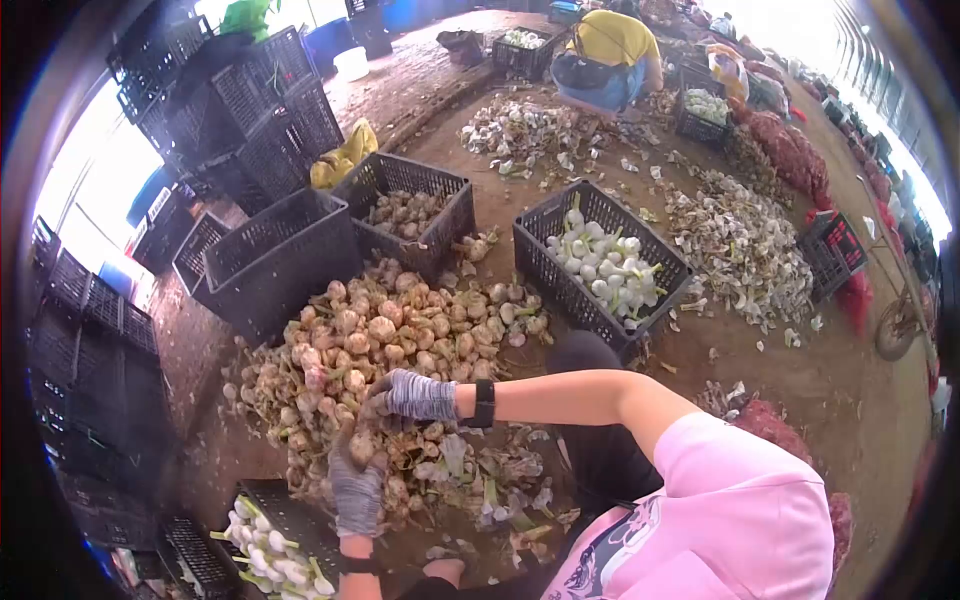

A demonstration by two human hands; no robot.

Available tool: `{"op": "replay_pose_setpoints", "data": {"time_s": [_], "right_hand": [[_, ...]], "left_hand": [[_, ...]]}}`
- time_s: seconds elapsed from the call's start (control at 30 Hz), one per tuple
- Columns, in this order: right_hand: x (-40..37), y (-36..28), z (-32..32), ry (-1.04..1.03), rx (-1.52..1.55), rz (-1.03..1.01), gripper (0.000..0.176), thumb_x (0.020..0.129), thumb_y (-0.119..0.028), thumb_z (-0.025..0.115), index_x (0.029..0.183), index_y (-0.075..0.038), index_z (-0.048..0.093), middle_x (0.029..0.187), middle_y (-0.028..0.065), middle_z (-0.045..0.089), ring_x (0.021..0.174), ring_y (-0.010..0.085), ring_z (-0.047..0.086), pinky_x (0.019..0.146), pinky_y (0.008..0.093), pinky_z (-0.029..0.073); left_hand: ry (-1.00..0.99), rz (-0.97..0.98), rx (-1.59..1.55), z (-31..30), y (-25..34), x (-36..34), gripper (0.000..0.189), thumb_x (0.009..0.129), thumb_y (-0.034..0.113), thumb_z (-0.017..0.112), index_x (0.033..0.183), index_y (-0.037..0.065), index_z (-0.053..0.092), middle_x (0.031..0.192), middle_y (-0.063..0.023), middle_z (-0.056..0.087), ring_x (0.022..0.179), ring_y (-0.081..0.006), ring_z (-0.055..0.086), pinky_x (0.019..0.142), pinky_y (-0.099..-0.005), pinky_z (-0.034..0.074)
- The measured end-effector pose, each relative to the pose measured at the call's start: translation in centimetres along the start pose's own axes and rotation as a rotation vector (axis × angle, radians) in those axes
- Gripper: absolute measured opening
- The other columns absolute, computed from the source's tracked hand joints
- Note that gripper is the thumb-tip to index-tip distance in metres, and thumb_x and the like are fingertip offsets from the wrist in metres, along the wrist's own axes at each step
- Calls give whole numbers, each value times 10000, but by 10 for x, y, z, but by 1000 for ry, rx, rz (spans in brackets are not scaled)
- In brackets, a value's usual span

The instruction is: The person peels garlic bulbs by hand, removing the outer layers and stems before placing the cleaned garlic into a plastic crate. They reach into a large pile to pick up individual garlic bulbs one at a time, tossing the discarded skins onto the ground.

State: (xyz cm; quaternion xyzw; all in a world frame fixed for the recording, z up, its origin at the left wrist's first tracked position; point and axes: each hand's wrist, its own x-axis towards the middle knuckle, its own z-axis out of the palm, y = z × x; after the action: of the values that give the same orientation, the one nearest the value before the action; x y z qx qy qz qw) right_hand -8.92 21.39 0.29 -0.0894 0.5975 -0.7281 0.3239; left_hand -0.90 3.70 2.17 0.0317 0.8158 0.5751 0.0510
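My left hand [357, 492], in a grey knit glove, is closed around a garlic bulb [362, 448] with dry skin. My right hand [412, 396], gloved the same way, is just beyond it with curled fingers; whatever they pinch is hidden. Both hands are over a large heap of unpeeled garlic [400, 330] on the ground. Loose skins and stalks [480, 475] lie at the heap's near side. Trimmed white garlic [275, 550] fills a crate beside my left hand, and more white bulbs [605, 262] are in a black crate [540, 262] beyond my right arm.
Behind the heap stand a crate of unpeeled garlic [455, 218] and nested black crates [285, 270]. Tall crate stacks [270, 110] rise at the left. A person in a yellow top [615, 42] bends near another peelings pile [525, 130]. Red net sacks [790, 155] line the right.
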Motion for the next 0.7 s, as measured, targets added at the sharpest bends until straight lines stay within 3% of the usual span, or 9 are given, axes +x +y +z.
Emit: {"op": "replay_pose_setpoints", "data": {"time_s": [0.03, 0.1, 0.13, 0.23, 0.27, 0.37, 0.47, 0.57, 0.7], "right_hand": [[-10, -6, 0, 0, 2, -12, 341, 817, -333, 564, 934, -13, 577, 706, 52, 616, 535, 105, 578, 473, 224, 495], [-28, -20, 0, -77, -150, -120, 271, 814, -193, 568, 1008, -4, 563, 831, 53, 598, 763, 130, 541, 660, 262, 476], [-46, -43, 12, -34, -114, 17, 275, 820, -198, 572, 1030, -25, 537, 849, 36, 583, 782, 105, 521, 682, 241, 465], [-51, -23, 18, -22, -84, -225, 257, 812, -202, 558, 987, -16, 526, 755, 31, 557, 724, 98, 502, 641, 259, 445], [-45, -17, 15, -51, -78, -157, 259, 804, -201, 552, 965, 0, 524, 719, 41, 551, 672, 118, 504, 611, 298, 453], [-5, 34, 2, 3, -546, -358, 293, 785, -223, 567, 939, 18, 502, 719, 102, 560, 630, 180, 513, 564, 345, 450], [-19, 19, -3, -45, -551, -279, 331, 783, -185, 588, 1013, 29, 482, 849, 136, 561, 801, 227, 538, 710, 341, 463], [-25, 10, -6, -106, -440, -154, 320, 785, -177, 593, 1009, 26, 487, 870, 119, 568, 799, 209, 538, 704, 331, 466], [-15, 30, -8, -225, -177, -131, 287, 796, -178, 587, 983, 19, 494, 869, 100, 577, 798, 187, 534, 705, 324, 465]], "left_hand": [[-1, 9, 9, 11, 16, -6, 649, 713, -71, 599, 1286, 17, 307, 1238, -97, 403, 1057, -186, 461, 867, -260, 418], [123, -80, -225, 26, 36, -12, 672, 687, -50, 652, 1270, 0, 322, 1216, -100, 420, 1036, -186, 471, 867, -269, 422], [179, 58, -153, 33, 30, -12, 659, 672, -30, 681, 1240, -6, 346, 1177, -100, 445, 995, -178, 485, 856, -278, 430], [253, 86, 55, 43, 24, -19, 641, 657, -18, 703, 1203, -8, 369, 1149, -94, 461, 984, -176, 490, 863, -287, 425], [263, 62, -94, 48, 26, -21, 619, 647, -23, 707, 1175, -10, 385, 1137, -93, 465, 1000, -182, 488, 879, -294, 415], [321, -17, -79, 57, 27, -27, 624, 635, -35, 708, 1174, -10, 393, 1131, -93, 472, 1011, -187, 486, 884, -294, 412], [298, -54, -90, 58, 24, -23, 600, 633, -37, 708, 1156, -20, 415, 1107, -104, 492, 992, -190, 499, 866, -304, 429], [253, -44, -202, 55, 21, -22, 565, 641, -15, 711, 1135, -30, 439, 1083, -112, 507, 987, -198, 506, 874, -324, 431], [206, -65, -297, 38, -1, -19, 482, 695, -5, 654, 1135, -9, 458, 1073, -103, 512, 849, -159, 539, 694, -259, 483]]}}
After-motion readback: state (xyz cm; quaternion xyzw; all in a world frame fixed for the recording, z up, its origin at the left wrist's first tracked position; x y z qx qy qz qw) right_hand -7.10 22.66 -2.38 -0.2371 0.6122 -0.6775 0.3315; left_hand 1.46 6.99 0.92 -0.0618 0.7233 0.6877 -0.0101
